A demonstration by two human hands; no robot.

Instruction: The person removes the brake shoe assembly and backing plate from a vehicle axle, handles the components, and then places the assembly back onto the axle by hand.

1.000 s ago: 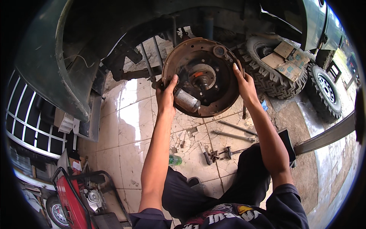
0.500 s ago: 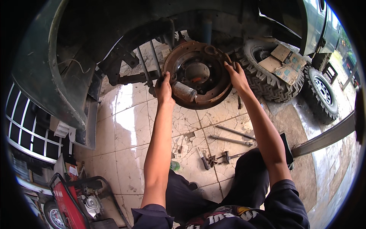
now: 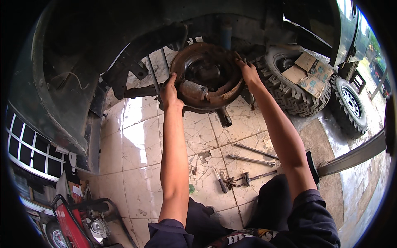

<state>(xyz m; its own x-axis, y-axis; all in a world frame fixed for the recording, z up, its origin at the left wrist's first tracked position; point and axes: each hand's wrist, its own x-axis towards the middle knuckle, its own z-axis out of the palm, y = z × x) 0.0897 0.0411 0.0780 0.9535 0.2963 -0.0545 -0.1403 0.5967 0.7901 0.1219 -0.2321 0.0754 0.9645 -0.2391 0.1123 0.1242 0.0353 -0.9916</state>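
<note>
A round, rusty brake backing plate is held up under the wheel arch, its face tilted toward me. A pale metal cylinder sits on its lower left, and its centre looks dark. My left hand is closed on the plate's left rim, thumb on the near face. My right hand grips the upper right rim. The fingers behind the plate are hidden. Below the plate a short dark tube end sticks out toward me.
A screwdriver, hammer and long metal bars lie on the cracked tile floor. Right are a knobby tyre topped with cardboard and another wheel. Lower left stands a red generator; dark bodywork hangs above.
Both hands have shifted the backing plate slightly up and left. Its central hole, which showed a pale surface behind, is now dark, and the tube end has come into sight beneath it.
</note>
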